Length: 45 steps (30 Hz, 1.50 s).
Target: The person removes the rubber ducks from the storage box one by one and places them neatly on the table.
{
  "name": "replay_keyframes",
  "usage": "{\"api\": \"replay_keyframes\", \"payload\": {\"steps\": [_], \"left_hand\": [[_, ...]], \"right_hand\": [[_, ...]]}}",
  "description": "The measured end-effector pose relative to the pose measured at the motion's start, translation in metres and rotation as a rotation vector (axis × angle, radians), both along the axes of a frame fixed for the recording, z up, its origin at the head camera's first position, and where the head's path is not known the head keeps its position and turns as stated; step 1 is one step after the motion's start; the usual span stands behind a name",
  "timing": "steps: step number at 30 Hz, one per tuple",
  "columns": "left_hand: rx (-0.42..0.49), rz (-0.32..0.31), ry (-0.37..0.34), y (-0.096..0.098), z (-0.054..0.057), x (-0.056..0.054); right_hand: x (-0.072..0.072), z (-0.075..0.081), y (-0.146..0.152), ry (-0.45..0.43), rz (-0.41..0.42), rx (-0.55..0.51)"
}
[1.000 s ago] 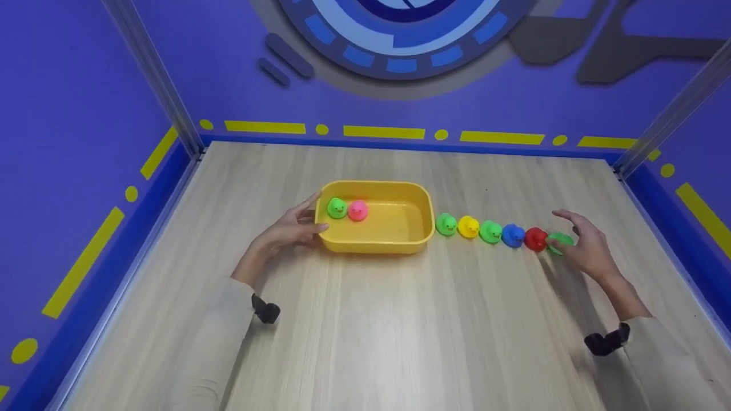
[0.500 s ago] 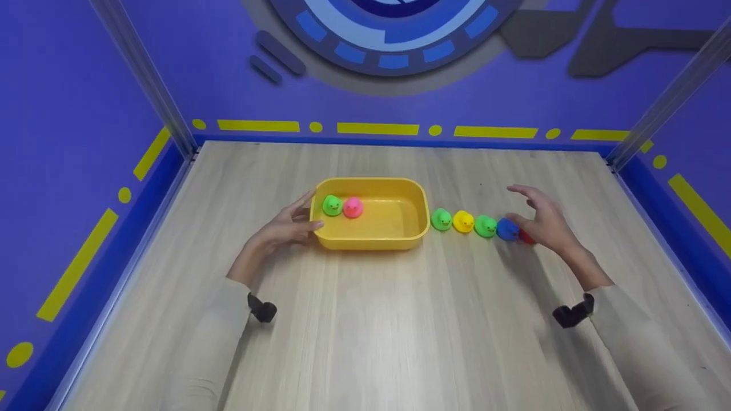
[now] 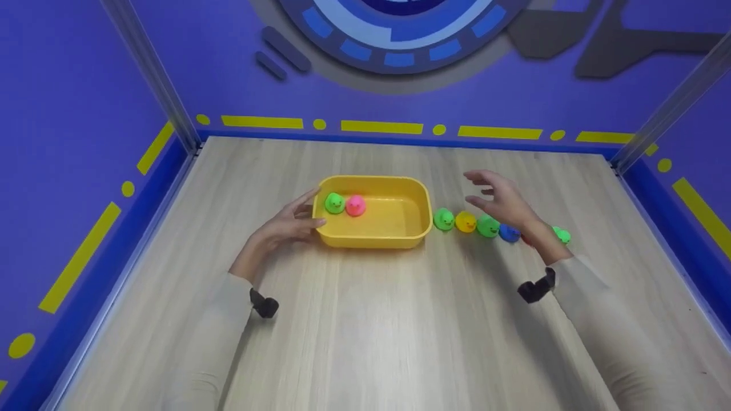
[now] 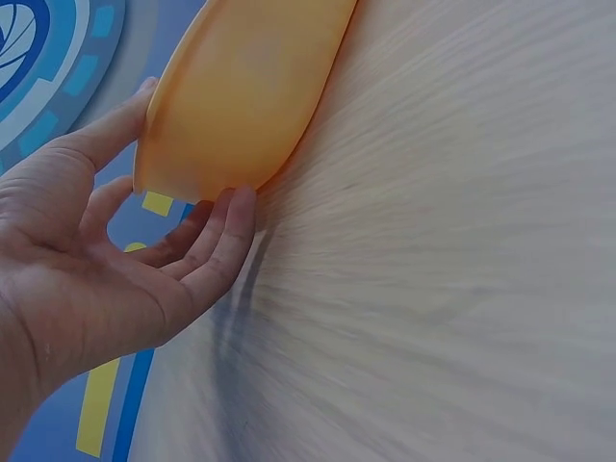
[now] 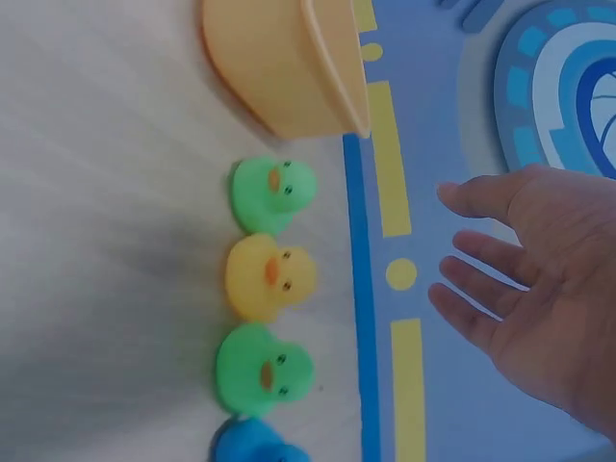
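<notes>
A yellow plastic tub [image 3: 374,242] stands on the table with a green toy duck [image 3: 334,203] and a pink toy duck [image 3: 356,206] in its left part. My left hand [image 3: 288,224] grips the tub's left end, thumb at the rim and fingers against the outer wall. My right hand [image 3: 502,200] hangs above the row of ducks, fingers spread and holding nothing. Rightward from the tub run a green duck [image 3: 444,220], a yellow duck [image 3: 466,222], another green duck [image 5: 265,371] and a blue duck [image 3: 509,233]. The forearm mostly hides a red duck [image 3: 528,240].
At the row's right end sits one more green duck [image 3: 562,234], partly behind the right wrist. The wooden table [image 3: 365,319] is bounded by blue printed panels [image 3: 394,103] at the back and sides. Each wrist carries a small black camera mount.
My right hand has moved left and upward, from the green duck at the row's right end to above the row's left part. That duck stays behind on the table. My left hand keeps its place.
</notes>
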<state>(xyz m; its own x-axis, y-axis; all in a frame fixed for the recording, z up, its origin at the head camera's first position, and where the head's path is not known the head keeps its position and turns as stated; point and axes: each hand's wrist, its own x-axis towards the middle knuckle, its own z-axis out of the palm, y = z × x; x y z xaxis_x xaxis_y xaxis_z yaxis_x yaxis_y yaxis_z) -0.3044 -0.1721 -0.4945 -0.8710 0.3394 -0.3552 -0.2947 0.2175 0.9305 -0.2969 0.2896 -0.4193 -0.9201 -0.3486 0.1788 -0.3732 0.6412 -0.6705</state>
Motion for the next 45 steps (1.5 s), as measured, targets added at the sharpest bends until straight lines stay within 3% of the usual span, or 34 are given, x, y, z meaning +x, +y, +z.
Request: {"api": "replay_keyframes", "payload": {"steps": [9, 17, 23, 33, 37, 41, 45], "left_hand": [[-0.006, 0.001, 0.009, 0.0, 0.0, 0.0], [-0.045, 0.003, -0.001, 0.002, -0.001, 0.0], [-0.046, 0.025, 0.005, 0.001, -0.004, 0.003], [-0.007, 0.044, -0.011, 0.0, -0.005, 0.007], [-0.007, 0.034, -0.006, 0.001, -0.004, 0.004], [-0.05, 0.025, 0.001, 0.001, -0.002, 0.003], [-0.036, 0.027, 0.002, 0.0, 0.0, 0.003]], "right_hand": [[-0.024, 0.015, -0.045, -0.109, 0.047, 0.03], [-0.039, 0.009, -0.082, -0.161, 0.186, 0.017], [-0.043, 0.002, -0.109, -0.196, 0.299, 0.084], [-0.048, -0.014, -0.149, -0.25, 0.413, 0.218], [-0.051, -0.02, -0.16, -0.258, 0.419, 0.233], [-0.054, -0.027, -0.168, -0.275, 0.396, 0.204], [-0.058, -0.034, -0.178, -0.278, 0.37, 0.167]]}}
